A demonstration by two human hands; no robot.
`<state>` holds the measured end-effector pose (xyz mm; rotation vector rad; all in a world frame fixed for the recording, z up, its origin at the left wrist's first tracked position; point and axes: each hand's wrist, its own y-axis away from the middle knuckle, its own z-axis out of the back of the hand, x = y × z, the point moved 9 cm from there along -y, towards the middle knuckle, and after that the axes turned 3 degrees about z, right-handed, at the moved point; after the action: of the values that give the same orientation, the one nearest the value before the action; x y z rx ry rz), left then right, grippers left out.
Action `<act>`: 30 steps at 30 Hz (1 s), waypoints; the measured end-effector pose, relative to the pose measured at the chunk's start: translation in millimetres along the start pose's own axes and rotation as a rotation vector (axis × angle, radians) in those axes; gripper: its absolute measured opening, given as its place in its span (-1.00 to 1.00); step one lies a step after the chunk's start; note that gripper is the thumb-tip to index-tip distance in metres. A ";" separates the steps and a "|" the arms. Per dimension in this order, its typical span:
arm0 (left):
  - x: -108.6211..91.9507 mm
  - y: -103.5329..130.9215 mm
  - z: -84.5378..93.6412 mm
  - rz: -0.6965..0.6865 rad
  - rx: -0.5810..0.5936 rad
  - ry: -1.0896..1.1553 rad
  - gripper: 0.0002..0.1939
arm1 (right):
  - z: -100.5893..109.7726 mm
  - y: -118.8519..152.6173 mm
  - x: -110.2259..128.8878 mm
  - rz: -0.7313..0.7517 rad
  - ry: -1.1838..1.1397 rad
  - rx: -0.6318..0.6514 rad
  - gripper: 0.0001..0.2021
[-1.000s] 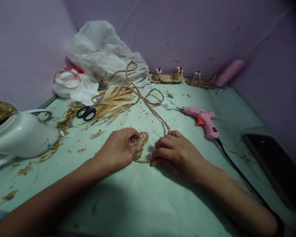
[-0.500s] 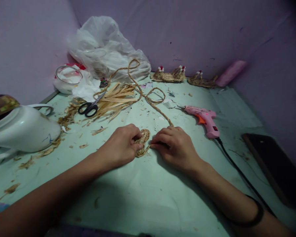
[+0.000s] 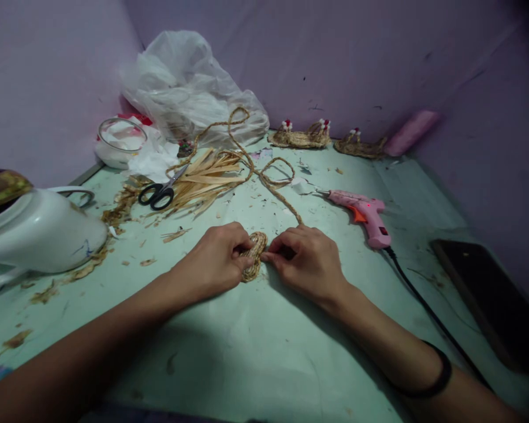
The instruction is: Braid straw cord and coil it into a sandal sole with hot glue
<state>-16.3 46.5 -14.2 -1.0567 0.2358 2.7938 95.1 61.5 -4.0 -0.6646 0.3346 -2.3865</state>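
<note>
A small oval coil of braided straw rope (image 3: 256, 249) lies on the pale green tabletop between my hands. My left hand (image 3: 224, 255) pinches its left side between thumb and fingers. At the coil's right edge, the fingertips of my right hand (image 3: 302, 255) are pressed together on the rope. From behind my right hand, the loose braided rope (image 3: 286, 204) runs away over the table in loops. Part of the rope under my right hand is hidden.
Black-handled scissors (image 3: 161, 192) lie on straw strips (image 3: 203, 176). A pink glue gun (image 3: 365, 214) with a black cord and a dark phone (image 3: 485, 294) are at the right. A white jug (image 3: 48, 235) lies left. Behind are a plastic bag (image 3: 189, 88) and woven slippers (image 3: 300, 138).
My right hand has moved slightly left, closer to the coil, and the rope end by its fingers now lies against the coil's side. My left hand keeps its hold.
</note>
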 end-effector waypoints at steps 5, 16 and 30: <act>-5.8 8.2 -1.5 0.088 -0.008 -0.173 -0.75 | 1.1 3.9 4.2 -0.030 0.002 -0.032 -0.92; -3.9 15.0 1.4 0.146 -0.081 -0.347 -0.70 | 4.1 5.3 11.2 0.080 0.020 0.031 -0.93; -9.9 13.6 3.1 0.127 -0.240 -0.434 -0.80 | -0.6 4.8 10.2 0.092 0.031 0.082 -0.92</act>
<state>-13.5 33.0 -4.0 -0.4572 -0.0886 3.1331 90.2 51.4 -2.5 -0.5634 0.2734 -2.3118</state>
